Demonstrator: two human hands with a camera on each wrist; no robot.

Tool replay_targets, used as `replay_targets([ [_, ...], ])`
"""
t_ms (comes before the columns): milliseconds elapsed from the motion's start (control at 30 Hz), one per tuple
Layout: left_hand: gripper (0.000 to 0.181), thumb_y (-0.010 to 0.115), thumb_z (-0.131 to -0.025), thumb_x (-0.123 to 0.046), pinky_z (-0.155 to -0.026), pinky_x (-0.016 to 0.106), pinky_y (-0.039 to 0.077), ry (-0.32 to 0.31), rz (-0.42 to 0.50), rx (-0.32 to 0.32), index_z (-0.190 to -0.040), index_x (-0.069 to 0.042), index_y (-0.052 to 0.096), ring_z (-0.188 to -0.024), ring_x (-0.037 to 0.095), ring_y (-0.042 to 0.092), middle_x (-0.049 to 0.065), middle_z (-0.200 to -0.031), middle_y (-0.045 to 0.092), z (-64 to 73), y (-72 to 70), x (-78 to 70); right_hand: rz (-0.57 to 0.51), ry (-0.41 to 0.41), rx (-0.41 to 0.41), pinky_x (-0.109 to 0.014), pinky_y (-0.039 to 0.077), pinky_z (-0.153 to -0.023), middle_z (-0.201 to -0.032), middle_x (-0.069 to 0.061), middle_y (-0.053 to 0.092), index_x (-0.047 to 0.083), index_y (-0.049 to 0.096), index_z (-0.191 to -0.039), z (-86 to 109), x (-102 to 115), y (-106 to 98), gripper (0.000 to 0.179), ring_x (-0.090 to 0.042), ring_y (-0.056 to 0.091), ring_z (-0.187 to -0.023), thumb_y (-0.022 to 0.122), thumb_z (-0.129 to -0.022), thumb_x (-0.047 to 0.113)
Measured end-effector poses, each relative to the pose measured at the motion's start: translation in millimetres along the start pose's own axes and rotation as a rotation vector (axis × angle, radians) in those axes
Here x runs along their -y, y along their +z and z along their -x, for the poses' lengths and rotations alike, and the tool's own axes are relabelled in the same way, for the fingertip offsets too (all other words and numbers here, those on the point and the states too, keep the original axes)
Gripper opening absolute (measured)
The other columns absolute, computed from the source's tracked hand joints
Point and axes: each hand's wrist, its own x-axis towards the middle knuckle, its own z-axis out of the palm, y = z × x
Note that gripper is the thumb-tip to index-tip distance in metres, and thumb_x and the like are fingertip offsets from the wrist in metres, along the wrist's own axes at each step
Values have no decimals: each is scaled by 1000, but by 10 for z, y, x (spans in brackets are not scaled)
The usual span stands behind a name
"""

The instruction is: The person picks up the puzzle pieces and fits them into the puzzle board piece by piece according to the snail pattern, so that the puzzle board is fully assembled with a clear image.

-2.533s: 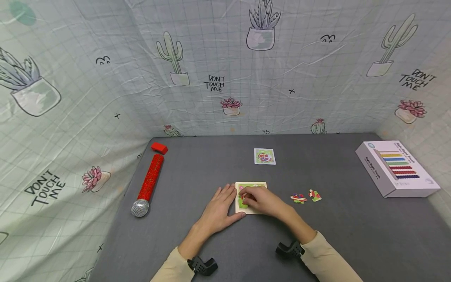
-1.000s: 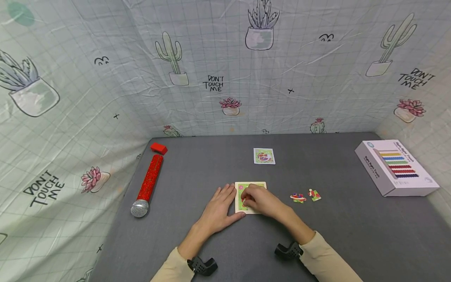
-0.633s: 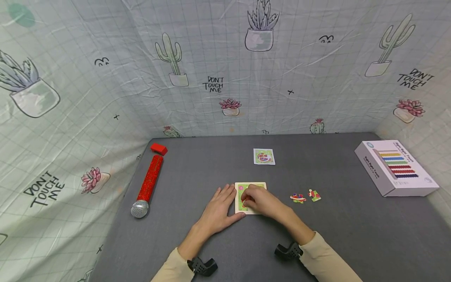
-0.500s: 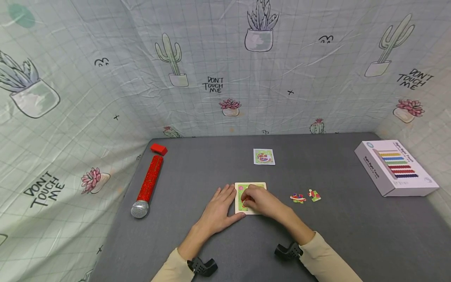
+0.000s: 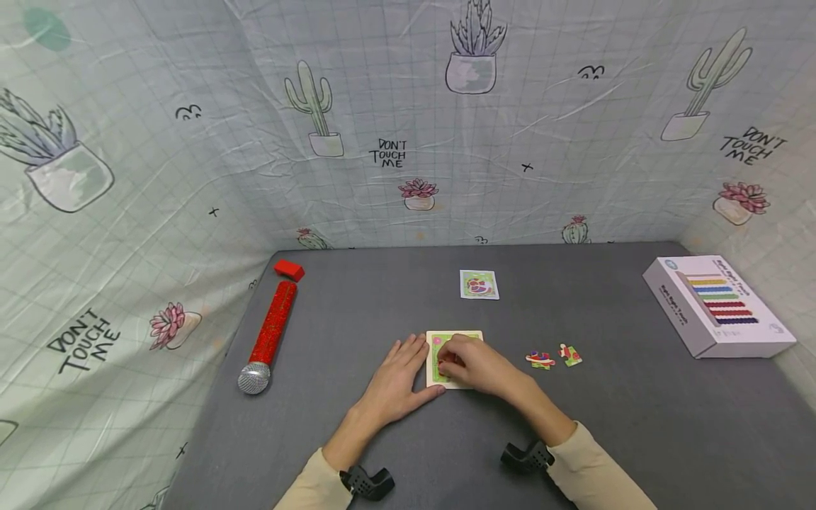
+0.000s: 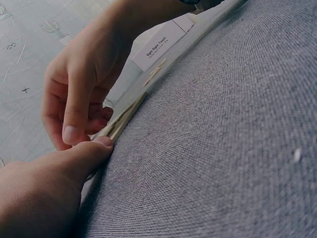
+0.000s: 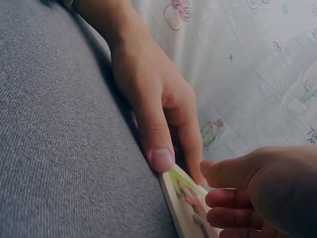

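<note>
A small wooden jigsaw board [image 5: 454, 385] with a pale frame and a green picture lies in front of me. My left hand [image 5: 395, 386] lies flat along its left edge, fingers straight, thumb at the near corner. Over the board, my right hand [image 5: 478, 365] bends its fingers and pinches at a reddish puzzle piece [image 5: 442, 370], mostly hidden by the fingertips. The right wrist view shows the left thumb [image 7: 162, 159] on the board's corner and red and green pieces [image 7: 190, 198] inside the frame. Two loose puzzle pieces [image 5: 540, 360] lie to the right.
A picture card [image 5: 479, 285] lies beyond the board. At the left are a red glittery microphone [image 5: 273, 326] and a red block [image 5: 290, 270]. A white box [image 5: 720, 304] stands at the right. Patterned cloth [image 5: 357, 191] rises behind the grey table [image 5: 357, 297].
Over the earlier frames my right fingertips have shifted slightly down the board, and a pink spot at its upper left has come into view. My left hand and the loose pieces stay put.
</note>
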Motion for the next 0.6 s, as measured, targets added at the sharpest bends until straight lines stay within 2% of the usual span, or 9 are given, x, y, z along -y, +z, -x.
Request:
replay_targets([
  [200,87,59,-91,-64,-125,48,28,-18,-2,16,-151,-3,44,-150,28,35,12,-160,40,-5,3,-7,45,-31,-69,-17,50,-65,-86,5,64,10,73,-100,68,-38,-51,15,-2,55,-75,76,-89,19],
  [400,87,59,-91,-64,-125,47,28,-17,-11,21,-150,-2,44,-150,28,35,12,-159,40,-8,12,-5,78,-2,-92,-18,48,-63,-88,6,63,11,73,-103,163,-69,-155,18,-5,55,-76,76,-90,22],
  [600,87,59,-91,-64,-126,47,27,-24,-15,24,-150,-2,44,-151,27,34,11,-160,40,-14,18,-5,88,-4,-153,-21,49,-65,-91,5,64,11,73,-101,252,-140,-273,17,-12,59,-78,78,-88,20],
])
